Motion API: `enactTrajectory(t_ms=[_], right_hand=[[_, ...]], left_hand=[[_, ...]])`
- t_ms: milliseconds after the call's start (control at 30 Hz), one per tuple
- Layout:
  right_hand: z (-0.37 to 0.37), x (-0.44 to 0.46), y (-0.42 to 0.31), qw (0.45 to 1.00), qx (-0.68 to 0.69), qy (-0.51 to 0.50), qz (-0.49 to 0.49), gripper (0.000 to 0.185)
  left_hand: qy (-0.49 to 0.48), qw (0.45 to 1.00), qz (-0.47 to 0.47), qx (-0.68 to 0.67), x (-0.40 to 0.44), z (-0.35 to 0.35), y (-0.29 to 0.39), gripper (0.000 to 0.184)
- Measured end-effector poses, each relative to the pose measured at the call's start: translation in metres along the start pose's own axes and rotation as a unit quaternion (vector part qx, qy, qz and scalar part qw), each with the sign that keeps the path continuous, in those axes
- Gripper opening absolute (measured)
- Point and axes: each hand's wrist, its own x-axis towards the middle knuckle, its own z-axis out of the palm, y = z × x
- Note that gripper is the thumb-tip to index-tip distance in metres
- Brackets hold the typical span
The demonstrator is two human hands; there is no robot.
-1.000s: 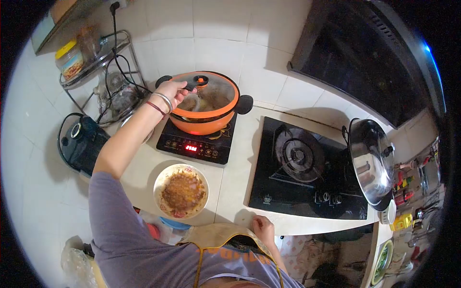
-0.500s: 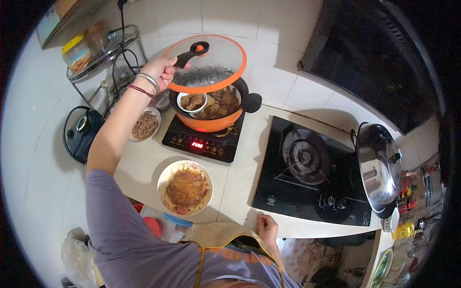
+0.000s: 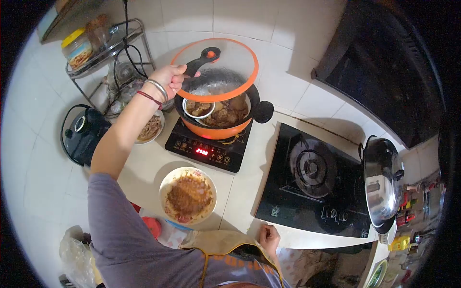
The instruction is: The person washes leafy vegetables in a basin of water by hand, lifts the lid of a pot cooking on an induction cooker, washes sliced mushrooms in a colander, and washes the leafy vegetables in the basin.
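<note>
My left hand (image 3: pixel 171 80) is closed around the black handle of a glass lid (image 3: pixel 235 62) with an orange rim. The lid is tilted above an orange pot (image 3: pixel 218 132) with a black inside. In the pot sit a small white bowl (image 3: pixel 199 114) and brown chunks of food (image 3: pixel 230 111), partly behind the lid. Under the pot is a black induction cooker (image 3: pixel 223 161) with a lit red display. My right hand (image 3: pixel 269 237) rests curled in a fist at the counter's front edge, with nothing visible in it. A white bowl (image 3: pixel 212 194) smeared with brown sauce stands in front of the cooker.
To the right lie a black gas stove (image 3: pixel 293 192) and a domed metal lid (image 3: pixel 379 168). On the left are a dark kettle (image 3: pixel 89 137), a plate of shredded food (image 3: pixel 151 128) and a metal rack (image 3: pixel 108 53) with jars. A dark range hood (image 3: pixel 379 62) juts out at upper right.
The whole view has shifted slightly, so things appear a little lower and further right. My left hand still holds the lid over the pot; my right fist stays at the counter edge.
</note>
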Motion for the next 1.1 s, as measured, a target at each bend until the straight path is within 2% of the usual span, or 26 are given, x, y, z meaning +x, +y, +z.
enactTrajectory(t_ms=[200,400,500,600,800,1000,1100], right_hand=[[0.002,0.000,-0.004,1.000,-0.009,0.004,0.016,0.002],[0.002,0.000,-0.005,1.000,-0.013,0.006,0.013,0.002],[0.005,0.001,0.002,0.998,-0.024,0.032,-0.039,0.004],[0.006,0.000,0.002,0.998,-0.016,0.035,-0.041,0.005],[0.005,0.001,-0.001,0.998,-0.024,0.038,-0.052,0.007],[-0.001,0.001,-0.017,1.000,-0.012,0.011,0.005,0.003],[0.002,0.001,-0.010,0.999,-0.022,0.021,-0.022,0.002]], left_hand=[[0.044,0.999,-0.005,0.022,0.010,-0.003,-0.001,0.017],[0.023,0.999,-0.015,0.037,0.015,-0.006,-0.013,0.014],[0.013,0.999,-0.031,0.037,0.019,-0.012,-0.025,0.011],[0.028,0.999,-0.021,0.026,0.013,-0.008,-0.034,0.008],[0.029,0.998,-0.040,0.045,0.009,-0.010,-0.048,0.015],[0.040,0.997,-0.055,0.025,0.005,-0.009,-0.057,0.016],[0.048,0.996,-0.066,0.042,0.003,-0.007,-0.057,0.016]])
